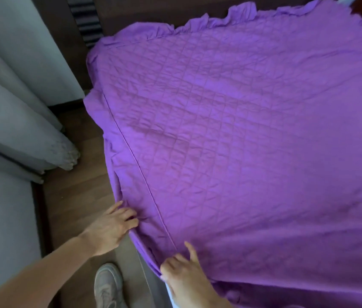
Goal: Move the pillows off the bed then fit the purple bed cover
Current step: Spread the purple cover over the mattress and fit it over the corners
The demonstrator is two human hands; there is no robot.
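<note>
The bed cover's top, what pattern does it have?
A stitched grid of quilted squares on the purple bed cover, seen in the head view.

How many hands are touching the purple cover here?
2. The left hand grips the edge of the purple cover; the right hand holds that edge nearer the camera.

quilted matt cloth cover [242, 141], wood floor [75, 196]

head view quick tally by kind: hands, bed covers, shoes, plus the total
hands: 2, the left hand and the right hand, both at the cover's near edge
purple bed cover: 1
shoe: 1
total: 4
</note>
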